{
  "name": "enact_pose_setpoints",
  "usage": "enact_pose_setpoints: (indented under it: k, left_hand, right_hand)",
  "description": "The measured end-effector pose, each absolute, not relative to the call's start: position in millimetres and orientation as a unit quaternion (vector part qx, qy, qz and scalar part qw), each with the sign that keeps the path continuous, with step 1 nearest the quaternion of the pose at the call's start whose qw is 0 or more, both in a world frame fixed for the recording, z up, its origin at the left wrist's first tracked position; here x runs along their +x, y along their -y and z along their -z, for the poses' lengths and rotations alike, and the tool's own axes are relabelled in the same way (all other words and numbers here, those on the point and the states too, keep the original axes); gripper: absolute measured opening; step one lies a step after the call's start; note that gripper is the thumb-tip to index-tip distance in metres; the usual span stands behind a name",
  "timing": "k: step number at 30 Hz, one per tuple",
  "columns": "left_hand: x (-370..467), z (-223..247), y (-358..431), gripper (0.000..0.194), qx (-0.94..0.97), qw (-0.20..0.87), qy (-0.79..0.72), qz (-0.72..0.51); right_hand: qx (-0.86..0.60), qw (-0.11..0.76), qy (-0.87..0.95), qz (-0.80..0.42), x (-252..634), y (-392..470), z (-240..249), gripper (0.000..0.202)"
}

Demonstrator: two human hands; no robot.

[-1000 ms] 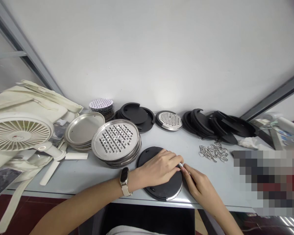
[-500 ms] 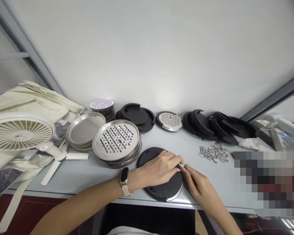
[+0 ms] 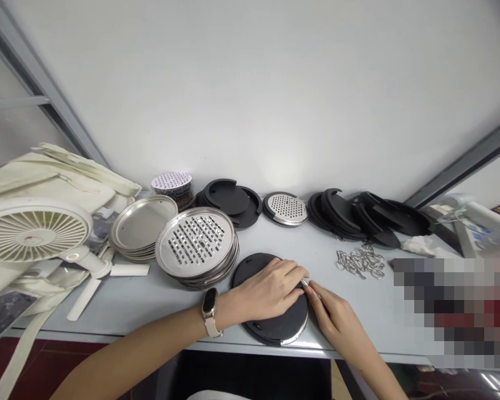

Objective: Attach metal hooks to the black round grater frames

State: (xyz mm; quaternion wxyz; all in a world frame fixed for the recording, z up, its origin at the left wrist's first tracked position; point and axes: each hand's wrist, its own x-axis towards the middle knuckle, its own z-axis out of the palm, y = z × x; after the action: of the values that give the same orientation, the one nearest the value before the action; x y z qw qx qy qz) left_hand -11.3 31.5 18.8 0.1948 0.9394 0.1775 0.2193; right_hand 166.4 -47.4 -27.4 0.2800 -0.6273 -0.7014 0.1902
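Observation:
My left hand [image 3: 273, 289] lies over a black round disc [image 3: 277, 328] with a silver metal edge, pressing it onto the table. Its fingers are bent together at the disc's right rim. In my right hand [image 3: 333, 314] is a slim silver metal tool [image 3: 304, 283], pinched between thumb and fingers. The tool's tip meets the rim beside my left fingertips, and its exact kind is hidden by the grip. Left of the disc stands a stack of round metal grater plates [image 3: 195, 243], perforated on top.
Plain metal discs [image 3: 144, 223] are stacked at left, near a white fan [image 3: 35, 230] and cream bag [image 3: 58, 178]. Black round holders [image 3: 229, 197], a grater in its holder [image 3: 286, 209] and more black holders [image 3: 345, 214] line the wall. Metal clips [image 3: 360, 262] lie right.
The view has shifted slightly, so everything sits a little lower and further left. Both hands keep the same hold, with the tool still at the disc's rim.

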Motion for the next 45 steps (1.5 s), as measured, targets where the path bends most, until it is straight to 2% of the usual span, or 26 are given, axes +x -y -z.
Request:
enact_pose_setpoints:
  k: [24, 32, 45]
  left_hand:
    - [-10.3, -15.4, -32.5, 0.016, 0.942, 0.166, -0.175, -0.233]
    - [-10.2, -14.7, -31.5, 0.007, 0.943, 0.161, -0.176, -0.231]
    - [-11.4, -18.8, -29.3, 0.015, 0.940, 0.162, -0.176, -0.242]
  right_hand:
    - [-0.620, 0.267, 0.725, -0.134, 163.0, 47.7, 21.9, 0.031]
    - [-0.628, 0.251, 0.726, -0.124, 163.8, 48.5, 23.0, 0.032]
    - [-0.619, 0.260, 0.732, -0.113, 161.5, 49.0, 19.4, 0.034]
